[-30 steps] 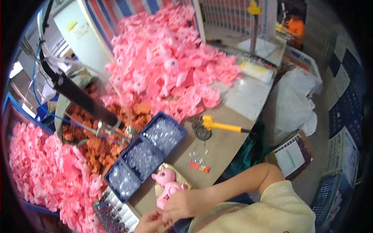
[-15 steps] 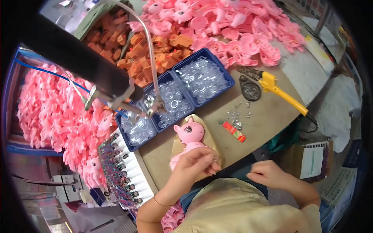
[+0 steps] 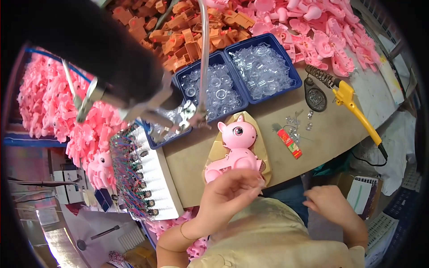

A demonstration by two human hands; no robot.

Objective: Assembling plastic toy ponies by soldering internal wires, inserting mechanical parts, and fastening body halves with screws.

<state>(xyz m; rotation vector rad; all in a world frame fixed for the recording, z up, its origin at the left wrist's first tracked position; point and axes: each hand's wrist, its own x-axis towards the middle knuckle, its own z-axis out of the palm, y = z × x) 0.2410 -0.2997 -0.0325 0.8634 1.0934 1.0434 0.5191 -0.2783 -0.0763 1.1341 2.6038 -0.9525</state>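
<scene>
A pink toy pony (image 3: 239, 136) with a big printed eye lies on its side in a tan cradle (image 3: 215, 149) at the table's front edge. Just in front of it hovers my left hand (image 3: 230, 196), palm facing right and fingertips covering the pony's lower edge. Thumb and fingers are drawn together in a pinch; anything between them is too small to make out. Off the table edge to the right, over my lap, my right hand (image 3: 330, 203) is loosely curled, its palm hidden.
Blue trays (image 3: 248, 100) hold clear plastic parts. A blurred black hanging tool (image 3: 129, 67) looms at left. Orange parts (image 3: 187, 35) and pink parts (image 3: 326, 40) are heaped behind. A yellow soldering iron (image 3: 357, 109), a red-green packet (image 3: 289, 144) and wired components (image 3: 134, 178) lie around.
The whole view has shifted, with table things sitting farther right. My left hand has drawn back from the pony, uncovering more of its body. My right hand stays curled off the table edge.
</scene>
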